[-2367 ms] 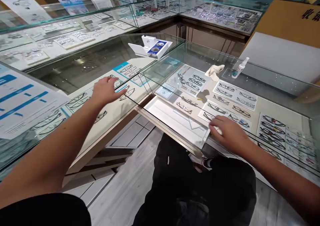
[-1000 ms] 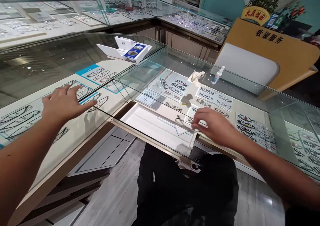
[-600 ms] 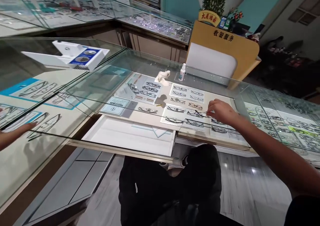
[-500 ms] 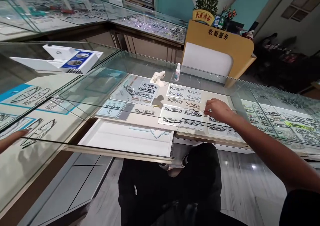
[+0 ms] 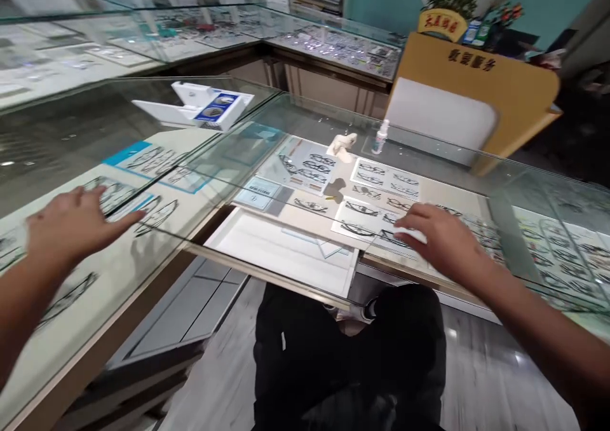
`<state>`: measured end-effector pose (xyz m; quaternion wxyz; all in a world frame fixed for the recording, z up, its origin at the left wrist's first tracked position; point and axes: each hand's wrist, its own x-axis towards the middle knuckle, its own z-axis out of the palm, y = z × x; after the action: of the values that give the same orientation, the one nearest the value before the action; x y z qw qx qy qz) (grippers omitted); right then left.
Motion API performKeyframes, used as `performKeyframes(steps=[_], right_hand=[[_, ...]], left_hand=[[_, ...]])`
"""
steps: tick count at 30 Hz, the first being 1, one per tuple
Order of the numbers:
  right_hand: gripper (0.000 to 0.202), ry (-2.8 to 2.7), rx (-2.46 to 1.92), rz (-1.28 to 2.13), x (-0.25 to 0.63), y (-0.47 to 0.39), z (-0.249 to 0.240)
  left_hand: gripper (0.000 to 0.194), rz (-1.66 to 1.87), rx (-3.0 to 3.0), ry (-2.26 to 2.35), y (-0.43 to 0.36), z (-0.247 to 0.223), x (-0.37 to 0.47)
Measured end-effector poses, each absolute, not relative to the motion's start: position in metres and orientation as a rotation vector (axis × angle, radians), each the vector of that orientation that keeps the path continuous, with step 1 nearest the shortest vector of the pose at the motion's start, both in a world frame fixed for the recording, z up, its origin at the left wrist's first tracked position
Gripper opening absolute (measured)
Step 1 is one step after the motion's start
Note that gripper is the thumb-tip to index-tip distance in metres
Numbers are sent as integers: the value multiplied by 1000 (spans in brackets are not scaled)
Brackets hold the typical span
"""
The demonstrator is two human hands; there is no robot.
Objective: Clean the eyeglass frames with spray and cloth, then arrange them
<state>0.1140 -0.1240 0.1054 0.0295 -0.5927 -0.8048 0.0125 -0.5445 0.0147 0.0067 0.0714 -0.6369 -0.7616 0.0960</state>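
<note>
My left hand [image 5: 71, 224] is over the glass top of the left counter, its fingers spread and nothing in them. Below it, through the glass, show several pairs of eyeglasses [image 5: 159, 215]. On the right, my right hand [image 5: 438, 237] hovers at or just above the glass of the front counter; thumb and fingers are apart and I see nothing between them. Eyeglasses [image 5: 361, 208] lie in rows on a white card [image 5: 339, 218] near its fingertips. Whether either hand touches the glass I cannot tell.
A white drawer [image 5: 281, 246] is pulled out towards my knees. On the glass stand an opened white and blue box [image 5: 222, 110] and a spray bottle [image 5: 380, 137]. A crumpled pale cloth [image 5: 342, 145] lies nearby. A yellow cashier desk [image 5: 515, 81] stands behind.
My view has swung left, so the scene sits further right. My left hand has come fully into view with fingers spread. My right hand's fingers, bunched together before, have parted.
</note>
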Motion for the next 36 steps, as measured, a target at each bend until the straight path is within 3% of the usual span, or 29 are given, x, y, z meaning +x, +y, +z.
performKeyframes(steps=[6,10,17,26,30,36], right_hand=[[30,-2751,-1674,555,-29,-93,6],[35,-2651,-1927,449,-80,-20,-57],[34,-2491,-2229,343,-97,82,-105],[23,-2507,-2258,352,-108,106,-124],[25,-2504,-2231,401,-110,88,-110],[30,-2473,-2096,592,-97,20,-74]], left_hand=[[107,-18,-1910,-2417,8,9,-535],[101,-66,-1908,-2419,7,0,-546],[97,-151,-1931,-2410,6,-2,-551],[106,-158,-1894,-2458,4,-3,-550],[110,-130,-1885,-2477,4,-2,-550],[99,-145,-1906,-2444,5,0,-549]])
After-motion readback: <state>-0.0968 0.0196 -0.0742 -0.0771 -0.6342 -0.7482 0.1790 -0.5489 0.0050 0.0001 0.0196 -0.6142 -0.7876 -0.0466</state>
